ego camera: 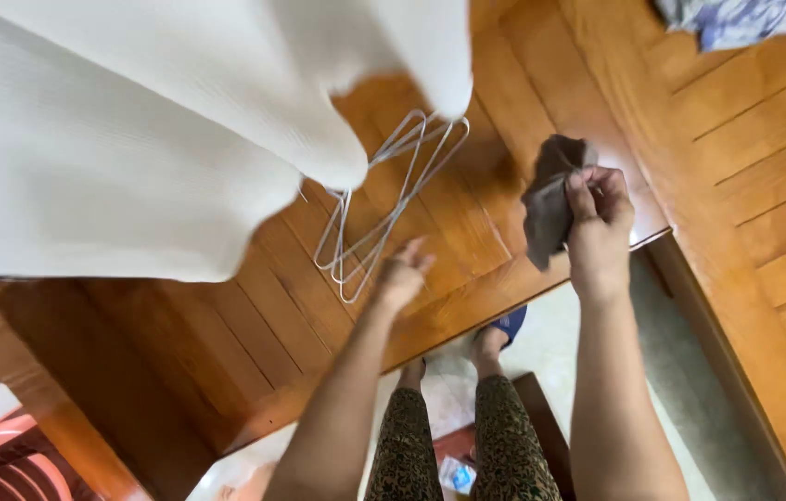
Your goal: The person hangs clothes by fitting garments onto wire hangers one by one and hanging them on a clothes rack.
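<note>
My right hand (600, 227) is raised over the edge of a wooden surface (254, 334) and pinches a small dark grey cloth (549, 206), which hangs down from my fingers. My left hand (401, 276) reaches forward with fingers loosely spread, holding nothing, just right of a bundle of thin metal wire hangers (383, 209) lying on the wood. A large white ribbed fabric (133, 130) hangs in front of the camera and covers the upper left; it hides the hangers' top ends.
A second wooden panel (764, 186) runs along the right. A blue and white patterned cloth (745, 17) lies at the top right. Below are my patterned trouser legs, feet and a tiled floor (550, 353). Red plastic chairs (3, 464) stand at the bottom left.
</note>
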